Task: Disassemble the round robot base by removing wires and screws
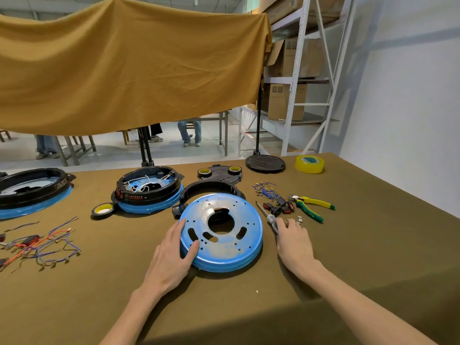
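A blue round metal plate (pixel 224 247) with a central hole and several slots lies on the table in front of me. My left hand (pixel 174 252) holds its left rim, thumb on top of the plate and fingers along the edge. My right hand (pixel 293 237) lies on the table to the right of the plate, its fingers curled over the handle of a screwdriver (pixel 267 215). A black ring (pixel 211 186) sits just behind the plate. Another round base (pixel 149 192), black with a blue underside and white wires inside, stands behind and to the left.
Green-yellow pliers (pixel 311 206), black switches (pixel 278 206), loose blue wires (pixel 265 190) and small screws (pixel 300 218) lie to the right. Tape rolls (pixel 310 163) (pixel 103 210), black covers (pixel 265 163) and a third base (pixel 29 192) stand around. Red and blue wires (pixel 42 245) lie at left.
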{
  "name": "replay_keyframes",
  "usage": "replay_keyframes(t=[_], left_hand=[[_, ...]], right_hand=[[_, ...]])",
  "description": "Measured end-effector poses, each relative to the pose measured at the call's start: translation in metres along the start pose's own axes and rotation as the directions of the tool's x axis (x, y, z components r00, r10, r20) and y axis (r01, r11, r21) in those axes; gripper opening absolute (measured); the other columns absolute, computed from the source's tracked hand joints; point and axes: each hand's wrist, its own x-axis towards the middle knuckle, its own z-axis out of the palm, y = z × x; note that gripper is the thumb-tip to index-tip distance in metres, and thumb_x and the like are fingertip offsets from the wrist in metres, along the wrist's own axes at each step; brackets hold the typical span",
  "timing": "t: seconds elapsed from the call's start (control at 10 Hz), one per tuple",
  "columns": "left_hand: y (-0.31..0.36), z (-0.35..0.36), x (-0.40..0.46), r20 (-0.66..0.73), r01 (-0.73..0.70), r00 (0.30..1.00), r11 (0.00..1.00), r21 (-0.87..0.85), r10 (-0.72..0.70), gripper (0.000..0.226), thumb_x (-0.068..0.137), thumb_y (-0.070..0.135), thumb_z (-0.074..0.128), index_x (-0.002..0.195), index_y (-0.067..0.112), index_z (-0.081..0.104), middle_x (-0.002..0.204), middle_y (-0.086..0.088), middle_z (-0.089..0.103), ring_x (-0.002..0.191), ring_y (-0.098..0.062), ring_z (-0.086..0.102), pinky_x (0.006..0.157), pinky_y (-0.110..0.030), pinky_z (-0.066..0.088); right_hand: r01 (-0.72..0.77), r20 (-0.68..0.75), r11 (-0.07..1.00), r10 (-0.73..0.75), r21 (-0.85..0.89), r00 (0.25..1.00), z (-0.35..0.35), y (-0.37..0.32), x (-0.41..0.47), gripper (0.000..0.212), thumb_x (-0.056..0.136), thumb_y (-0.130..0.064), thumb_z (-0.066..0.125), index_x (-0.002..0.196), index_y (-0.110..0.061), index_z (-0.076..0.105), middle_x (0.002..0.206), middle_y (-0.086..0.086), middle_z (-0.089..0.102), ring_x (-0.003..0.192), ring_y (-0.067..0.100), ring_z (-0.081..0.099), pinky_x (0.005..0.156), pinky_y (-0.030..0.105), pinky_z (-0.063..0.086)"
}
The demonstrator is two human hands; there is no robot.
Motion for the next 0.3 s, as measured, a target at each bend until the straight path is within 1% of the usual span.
replay_keyframes(t=[0.1, 0.2, 0.3], left_hand=[[0.0038, -0.0018, -0.0005, -0.004, 0.014, 1.000, 1.000, 0.009, -0.014, 0.086, 0.089, 0.077, 0.035, 0.162, 0.038, 0.011, 0.169, 0.007, 0.020, 0.149, -0.020, 0.034, 0.123, -0.048, 0.030], [0.0066, -0.0026, -0.0027, -0.003, 0.014, 1.000, 1.000, 0.009, -0.014, 0.087, 0.090, 0.075, 0.035, 0.163, 0.035, 0.012, 0.170, 0.006, 0.020, 0.150, -0.020, 0.034, 0.124, -0.049, 0.029], [0.0065, -0.0021, -0.0017, -0.011, 0.016, 1.000, 1.000, 0.001, -0.016, 0.085, 0.091, 0.073, 0.036, 0.163, 0.033, 0.012, 0.170, 0.005, 0.020, 0.150, -0.021, 0.035, 0.123, -0.049, 0.030]], right_hand=[[-0.007, -0.041, 0.998, 0.009, 0.055, 0.999, -0.0007, 0.0094, -0.0065, 0.041, 0.102, -0.021, 0.052, 0.141, -0.023, 0.042, 0.126, 0.007, 0.056, 0.112, 0.024, 0.055, 0.093, 0.031, 0.044], [0.004, -0.058, 0.997, 0.000, 0.072, 0.998, 0.0013, 0.0154, -0.0119, 0.038, 0.104, -0.025, 0.049, 0.142, -0.023, 0.043, 0.125, 0.005, 0.057, 0.111, 0.022, 0.056, 0.091, 0.030, 0.044], [-0.023, -0.065, 0.996, 0.029, 0.085, 0.997, 0.0007, 0.0141, -0.0102, 0.042, 0.104, -0.034, 0.049, 0.143, -0.025, 0.042, 0.128, 0.004, 0.057, 0.113, 0.021, 0.056, 0.094, 0.031, 0.045]])
